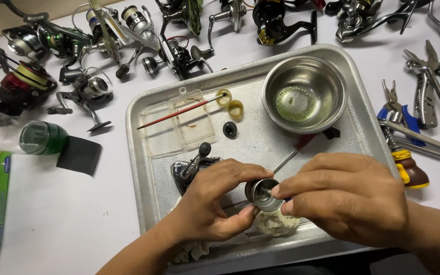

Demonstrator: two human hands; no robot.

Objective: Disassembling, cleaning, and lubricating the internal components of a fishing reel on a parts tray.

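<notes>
Metal tray [143, 153]: both hands grip spool [263, 195]; reel body [192, 170] half hidden.

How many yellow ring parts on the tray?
2. Both lie on the metal tray left of the steel bowl: one ring at the brush tip, the other just lower right. More may be hidden under the hands.

Steel bowl [304, 94] on tray [143, 153]; pliers [431, 84] right.
</notes>
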